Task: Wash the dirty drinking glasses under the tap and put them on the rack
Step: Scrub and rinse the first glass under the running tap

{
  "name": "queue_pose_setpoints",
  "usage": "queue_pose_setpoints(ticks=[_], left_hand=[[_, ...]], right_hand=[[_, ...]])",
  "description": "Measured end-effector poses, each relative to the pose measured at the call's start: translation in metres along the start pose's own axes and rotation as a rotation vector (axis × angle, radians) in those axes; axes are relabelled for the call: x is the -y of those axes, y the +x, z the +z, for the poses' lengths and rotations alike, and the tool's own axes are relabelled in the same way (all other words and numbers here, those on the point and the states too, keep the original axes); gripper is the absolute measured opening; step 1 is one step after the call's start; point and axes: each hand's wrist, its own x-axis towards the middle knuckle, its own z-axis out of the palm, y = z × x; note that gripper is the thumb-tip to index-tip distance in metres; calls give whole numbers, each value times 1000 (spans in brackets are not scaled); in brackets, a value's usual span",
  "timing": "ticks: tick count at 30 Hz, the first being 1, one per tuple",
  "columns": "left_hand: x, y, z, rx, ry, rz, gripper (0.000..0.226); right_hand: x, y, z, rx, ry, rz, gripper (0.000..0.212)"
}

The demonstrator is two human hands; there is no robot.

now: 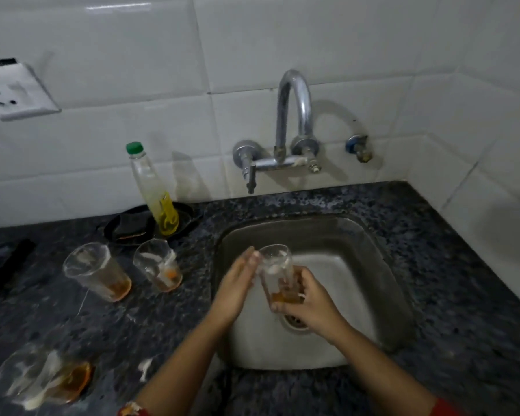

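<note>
While the right hand [308,304] grips the base of a dirty glass [278,273] over the sink [382,265], the left hand [234,288] lies flat-fingered against its rim. Orange dregs sit in the bottom. Above, the tap [291,115] shows no stream. Three more dirty glasses [96,271] wait on the counter [162,319] to the left, near a soap bottle [153,190].

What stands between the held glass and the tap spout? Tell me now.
Nothing visible. The right hand grips the glass over the sink, with open space up to the tap spout. The left hand lies flat against its rim. No rack is in view.
</note>
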Motion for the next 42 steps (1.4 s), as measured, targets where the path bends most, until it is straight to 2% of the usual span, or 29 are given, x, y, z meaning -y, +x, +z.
queue_pose_setpoints(ticks=[2,5,9,12,15,21,25,28,31,32,35,37,39,42], left_hand=[[-14,25,-6,-150,140,58,53],[-52,64,-6,-277,328,147,51],[-96,99,5,-359,593,166,59],[-107,122,13,-395,687,152,58],[-110,137,13,-482,754,129,67],[-112,142,20,-484,861,159,64],[-117,142,18,-429,1024,151,44],[-117,142,16,-432,1041,110,44],[-114,143,11,-416,943,80,44],[-111,143,8,-404,846,79,45],[-103,139,7,-385,343,46,57],[-88,130,12,-321,249,53,57],[-59,113,14,-171,179,39,52],[-13,78,19,287,138,-46,80]], right_hand=[[-1,3,-12,-12,24,29,62],[3,14,-32,-28,86,43,56],[11,38,-50,-70,121,-1,58],[16,53,-59,-80,115,-43,61],[15,64,-65,-82,84,-75,64],[1,73,-65,-41,50,-98,75],[0,75,-64,-5,65,-99,74],[-1,77,-61,15,81,-105,75],[-1,79,-57,32,107,-88,76],[-1,80,-57,41,116,-82,75],[-1,81,-56,76,143,-61,73],[0,81,-57,115,178,-46,72],[0,81,-57,149,217,-25,73],[0,80,-55,180,234,-22,79]])
